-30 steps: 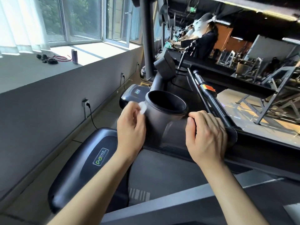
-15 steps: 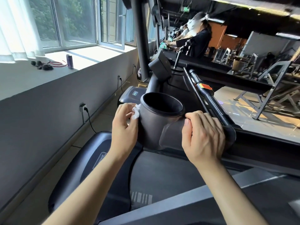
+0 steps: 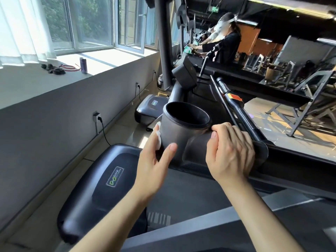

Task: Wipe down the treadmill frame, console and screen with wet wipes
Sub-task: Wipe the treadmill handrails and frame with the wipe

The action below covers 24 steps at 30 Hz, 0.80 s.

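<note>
Cup holder (image 3: 183, 130): matte dark-grey plastic cylinder with a smooth flared rim, at centre of view. Wet wipe (image 3: 158, 138): white and crumpled, lies against its wall at 9 o'clock. Left hand (image 3: 154, 166) fingers curve round the wall and pin the wipe; thumb is straight. Right hand (image 3: 231, 153), at 4 o'clock, curls its fingers over the holder's neck.

**Sunlit gym beside the windows**

Daylight pours through tall windows (image 3: 87, 24) with white curtains (image 3: 18, 28) onto a wide sill (image 3: 36, 82) holding a can (image 3: 83, 65). The grey wall (image 3: 45, 128) below carries sockets (image 3: 96, 116). A mirror (image 3: 291, 57) reflects gym machines.
</note>
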Motion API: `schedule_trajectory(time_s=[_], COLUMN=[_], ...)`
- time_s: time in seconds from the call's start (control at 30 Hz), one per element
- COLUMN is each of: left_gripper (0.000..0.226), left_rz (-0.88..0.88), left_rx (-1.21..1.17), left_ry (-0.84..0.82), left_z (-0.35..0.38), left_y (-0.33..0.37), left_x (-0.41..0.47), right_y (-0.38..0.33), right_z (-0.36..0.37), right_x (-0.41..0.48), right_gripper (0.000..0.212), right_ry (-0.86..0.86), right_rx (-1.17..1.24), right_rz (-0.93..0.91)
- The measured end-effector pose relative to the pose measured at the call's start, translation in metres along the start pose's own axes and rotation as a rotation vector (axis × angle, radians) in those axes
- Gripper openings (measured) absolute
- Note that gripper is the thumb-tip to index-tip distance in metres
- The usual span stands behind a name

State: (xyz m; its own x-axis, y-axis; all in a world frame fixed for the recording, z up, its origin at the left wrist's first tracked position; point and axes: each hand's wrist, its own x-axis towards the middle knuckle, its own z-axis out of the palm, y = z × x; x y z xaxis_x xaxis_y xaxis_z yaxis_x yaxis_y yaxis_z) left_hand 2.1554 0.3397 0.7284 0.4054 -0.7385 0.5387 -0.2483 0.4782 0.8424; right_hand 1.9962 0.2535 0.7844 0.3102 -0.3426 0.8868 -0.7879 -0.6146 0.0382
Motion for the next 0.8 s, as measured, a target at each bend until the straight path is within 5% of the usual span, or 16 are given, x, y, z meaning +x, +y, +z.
schedule_trajectory(time_s=[0.17,0.33,0.47,0.6,0.8], left_gripper=[0.103,0.102,0.07,0.105,0.099], left_rz=[0.028,0.188,0.108,0.05,0.184], left_rx=[0.233,0.358,0.206,0.368,0.46], left_ry=[0.017,-0.004,0.015,0.038,0.053], left_z=[0.008,0.011,0.008,0.02,0.027], left_y=[0.0,0.011,-0.009,-0.011,0.012], left_x=[-0.036,0.008,-0.004,-0.045,-0.01], right_y=[-0.002,0.0,-0.001,-0.003,-0.003], right_z=[0.0,0.0,-0.001,-0.001,-0.007], right_x=[0.0,-0.001,-0.001,0.001,0.0], right_gripper=[0.019,0.021,0.02,0.02,0.023], right_ry=[-0.011,-0.019,-0.013,-0.039,-0.092], right_rx=[-0.009,-0.003,0.001,-0.004,0.042], right_rz=[0.013,-0.001,-0.003,0.011,0.031])
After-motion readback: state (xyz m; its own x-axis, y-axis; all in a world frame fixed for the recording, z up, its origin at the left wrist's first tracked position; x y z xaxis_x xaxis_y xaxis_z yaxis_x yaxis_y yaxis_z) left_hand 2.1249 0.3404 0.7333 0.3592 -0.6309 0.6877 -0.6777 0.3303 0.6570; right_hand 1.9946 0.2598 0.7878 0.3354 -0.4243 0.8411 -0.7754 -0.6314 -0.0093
